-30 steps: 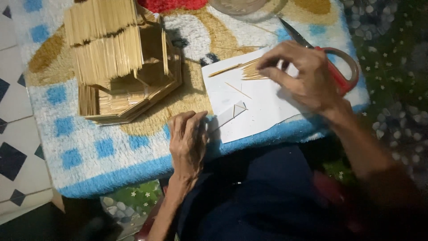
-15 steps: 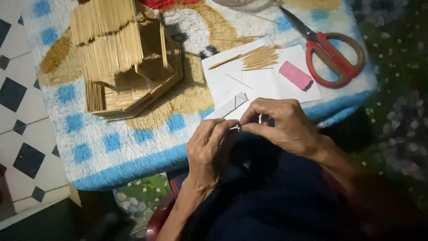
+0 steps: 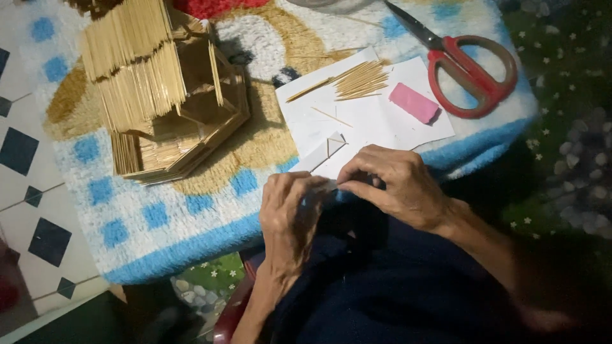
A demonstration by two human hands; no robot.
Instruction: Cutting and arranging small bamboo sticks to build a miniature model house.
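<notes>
My left hand (image 3: 290, 207) and right hand (image 3: 398, 185) meet fingertip to fingertip, both pinched, forearms angled inward

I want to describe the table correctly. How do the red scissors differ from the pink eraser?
The scissors have red handles and dark blades; the eraser is plain pink. The scissors are long and much larger; the eraser is a small block. The scissors lie mostly on the woolly mat; the eraser lies on the white paper. Both lie flat, untouched by either hand.
</notes>
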